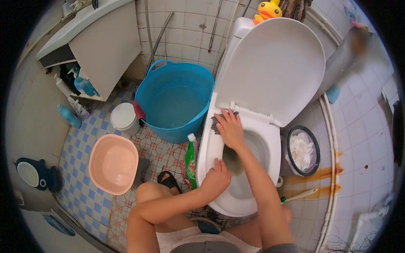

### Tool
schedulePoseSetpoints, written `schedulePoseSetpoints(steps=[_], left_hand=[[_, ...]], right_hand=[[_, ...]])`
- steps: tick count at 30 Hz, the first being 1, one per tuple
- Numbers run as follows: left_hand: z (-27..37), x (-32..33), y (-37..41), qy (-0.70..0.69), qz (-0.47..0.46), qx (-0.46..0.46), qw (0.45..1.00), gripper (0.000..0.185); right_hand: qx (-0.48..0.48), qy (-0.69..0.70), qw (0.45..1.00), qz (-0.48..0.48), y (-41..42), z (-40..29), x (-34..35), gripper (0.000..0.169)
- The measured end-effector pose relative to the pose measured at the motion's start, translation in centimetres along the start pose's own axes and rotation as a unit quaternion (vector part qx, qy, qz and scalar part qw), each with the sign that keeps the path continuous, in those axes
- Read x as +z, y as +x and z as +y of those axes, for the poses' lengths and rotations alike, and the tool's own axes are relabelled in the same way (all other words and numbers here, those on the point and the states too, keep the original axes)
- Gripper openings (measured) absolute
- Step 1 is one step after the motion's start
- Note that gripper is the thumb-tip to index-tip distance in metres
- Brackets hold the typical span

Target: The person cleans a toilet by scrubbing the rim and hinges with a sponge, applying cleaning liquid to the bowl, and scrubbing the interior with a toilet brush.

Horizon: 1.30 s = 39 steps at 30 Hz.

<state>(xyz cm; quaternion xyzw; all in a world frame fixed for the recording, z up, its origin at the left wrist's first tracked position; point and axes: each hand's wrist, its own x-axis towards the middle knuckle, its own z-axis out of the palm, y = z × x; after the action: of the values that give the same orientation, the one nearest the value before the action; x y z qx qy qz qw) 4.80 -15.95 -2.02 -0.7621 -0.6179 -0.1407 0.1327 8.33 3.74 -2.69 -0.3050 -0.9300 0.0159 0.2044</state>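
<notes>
Before me is a white toilet [207, 158] with its lid [277, 60] raised and water in the bowl. My right hand [230, 128] lies with fingers spread on a dark grey cloth [215, 126], pressing it against the white surface at the back left, near the lid hinge. My left hand [216, 177] rests its fingers on the left side of the ring around the bowl, with no object visible in it. A green detergent bottle [190, 166] with a white cap stands on the floor close to the left side of the toilet.
Left of the toilet stands a blue tub [174, 104] of water, beside a lidded white bucket [124, 117] and a pink basin [113, 164]. A lined waste bin [303, 151] and a brush [300, 195] are on the right. A yellow toy duck [269, 12] sits behind the lid.
</notes>
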Motion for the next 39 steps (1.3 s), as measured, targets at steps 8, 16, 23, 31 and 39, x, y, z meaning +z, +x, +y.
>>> schedulePoseSetpoints(steps=[8, 16, 23, 31, 39], left_hand=[[-0.4, -1.0, 1.1, 0.044, -0.056, 0.033, 0.997, 0.02], [-0.7, -0.8, 1.1, 0.058, -0.082, 0.016, 0.995, 0.03], [-1.4, -0.6, 0.7, -0.021, -0.058, 0.001, 0.998, 0.04], [-3.3, -1.7, -0.2, -0.068, -0.102, 0.004, 0.992, 0.047], [-4.6, -1.8, 0.3, -0.169, -0.139, -0.025, 0.975, 0.018]], right_hand=[[-0.004, -0.078, 0.997, -0.011, -1.2, 4.5, -2.1, 0.047], [0.037, -0.12, 0.99, -0.065, -6.6, 12.0, -5.9, 0.068], [0.024, -0.13, 0.989, -0.065, -8.1, 13.2, -6.4, 0.071], [-0.145, -0.082, 0.978, -0.128, -1.0, 5.6, -4.1, 0.063], [-0.089, -0.028, 0.994, -0.061, 0.4, -0.9, -0.9, 0.046]])
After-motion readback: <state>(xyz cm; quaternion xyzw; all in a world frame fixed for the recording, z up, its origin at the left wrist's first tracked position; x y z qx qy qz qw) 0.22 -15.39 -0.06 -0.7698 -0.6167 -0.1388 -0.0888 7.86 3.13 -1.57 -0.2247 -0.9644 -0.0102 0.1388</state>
